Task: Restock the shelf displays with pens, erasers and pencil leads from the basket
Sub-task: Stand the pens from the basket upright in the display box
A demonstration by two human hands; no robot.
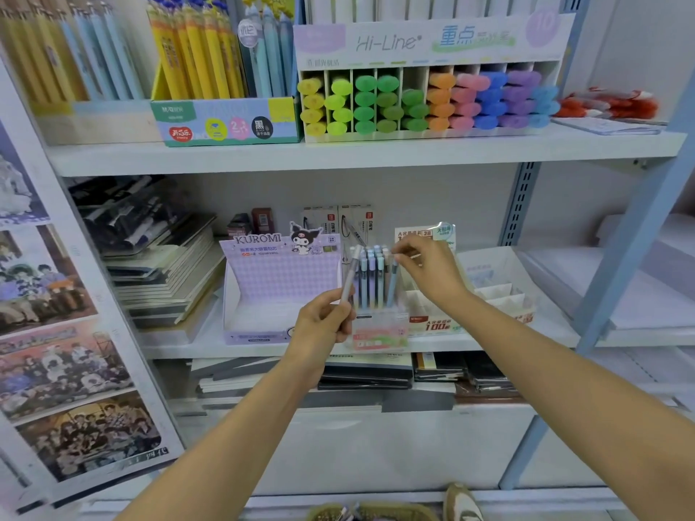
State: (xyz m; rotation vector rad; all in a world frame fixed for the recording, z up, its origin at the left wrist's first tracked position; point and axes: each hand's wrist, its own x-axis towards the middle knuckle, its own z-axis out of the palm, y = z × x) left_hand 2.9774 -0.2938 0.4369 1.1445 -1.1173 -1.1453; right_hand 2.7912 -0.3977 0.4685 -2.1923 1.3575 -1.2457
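Restocking update: my left hand is wrapped round the lower half of a grey pen, which stands upright just left of the pen box. My right hand is over the box, with the fingers curled down and pinching the cap end of a blue pen, as far as I can tell. That pen leans in the right side of the box, directly under those fingers. The rest of the pens stand packed between my two hands with their caps up. They should weigh next to nothing and be stiff, smooth plastic, so I'd guess the risk is a pen slipping or twisting, not breaking. A light pinch near the cap steers one into a slot, and a grip lower on the barrel, like my left has, keeps it from swinging. The row is tight, so nudging a neighbour could tip a few over. I'd go straight down and not squeeze hard. Left of my left hand the Kuromi box sits on the same shelf, and I can't see any stock in it. The basket is way down below both wrists at the bottom edge, barely in view, so I can't tell what's left in it.
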